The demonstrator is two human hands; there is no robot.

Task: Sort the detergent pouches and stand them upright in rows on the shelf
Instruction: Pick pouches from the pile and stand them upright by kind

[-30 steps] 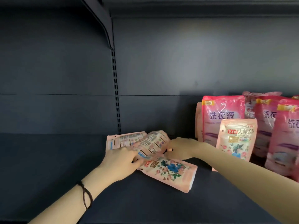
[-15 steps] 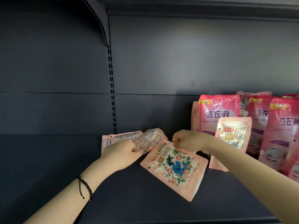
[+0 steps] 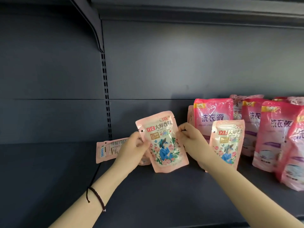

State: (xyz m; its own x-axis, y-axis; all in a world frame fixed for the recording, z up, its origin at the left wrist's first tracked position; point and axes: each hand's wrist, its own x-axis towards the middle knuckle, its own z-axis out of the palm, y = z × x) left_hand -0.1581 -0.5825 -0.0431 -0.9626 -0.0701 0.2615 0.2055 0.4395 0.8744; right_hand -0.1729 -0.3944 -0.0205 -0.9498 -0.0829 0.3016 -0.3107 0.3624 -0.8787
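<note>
Since half a second ago, the floral pouch (image 3: 162, 142) has come up from its tilted lie on the shelf (image 3: 156, 199) and now stands nearly upright, its front side toward me. I go from big to small. On the dark shelf, at the right, the large pink detergent pouches (image 3: 213, 115) stand in rows. Just before them a second floral pouch (image 3: 226, 143) stands upright. My right hand (image 3: 189, 137) has its fingers closed on the right edge of the first pouch, my left hand (image 3: 134, 148) grips its left edge. Behind the left hand one pale pouch (image 3: 107, 150) lies flat, back side up. A dark cord bracelet (image 3: 97, 196) is on my left wrist.
</note>
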